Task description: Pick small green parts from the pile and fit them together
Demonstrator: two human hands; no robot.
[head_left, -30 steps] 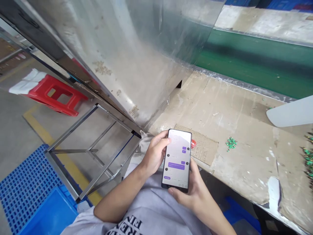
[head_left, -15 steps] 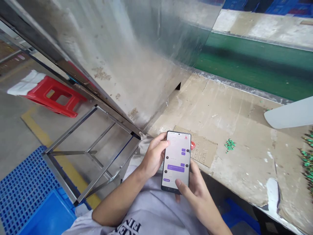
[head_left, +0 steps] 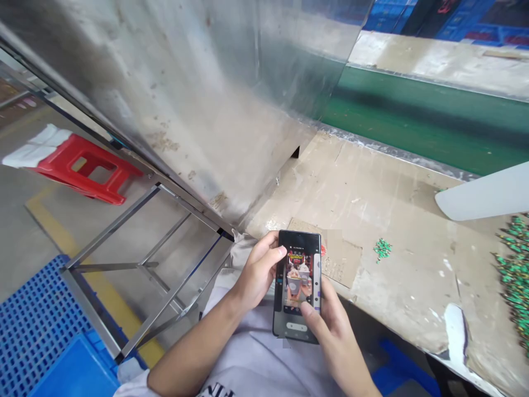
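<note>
I observed a black glass smartphone held over the lap, just beside a cardboard-covered workbench. The left hand had its fingers curled narrowly around one phone edge. The right hand gripped the opposite edge, its thumb resting on the screen.
</note>
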